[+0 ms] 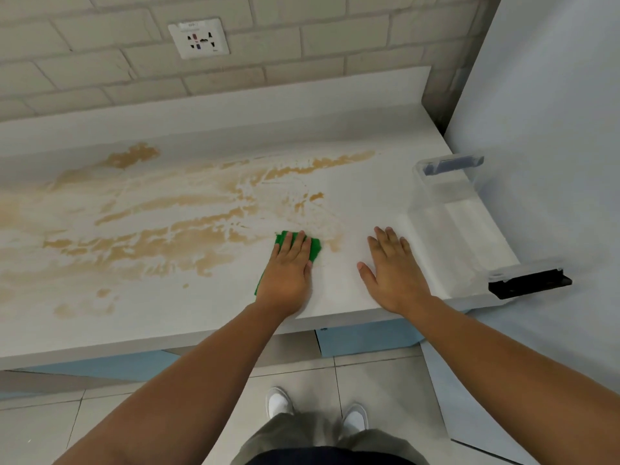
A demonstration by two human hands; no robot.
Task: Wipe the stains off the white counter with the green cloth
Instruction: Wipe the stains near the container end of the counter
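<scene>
Grey trousers and white shoes (280, 402) stand on a tiled floor (375, 380), forearms reaching forward. White counter (352, 182) against a pale brick wall (285, 38) with a socket (199, 37); tan stains (161, 243) cover its left and centre, cut off at the left edge. Left hand (287, 275), fingers straight, presses flat on the green cloth (313, 248), which it mostly hides, at the stains' right margin. Right hand (394, 273) rests spread on bare counter. Clear lidded box (449, 209) at the right end; contents indistinct.

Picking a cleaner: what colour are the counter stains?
Tan-brown stains, clearest in the head view.
</scene>
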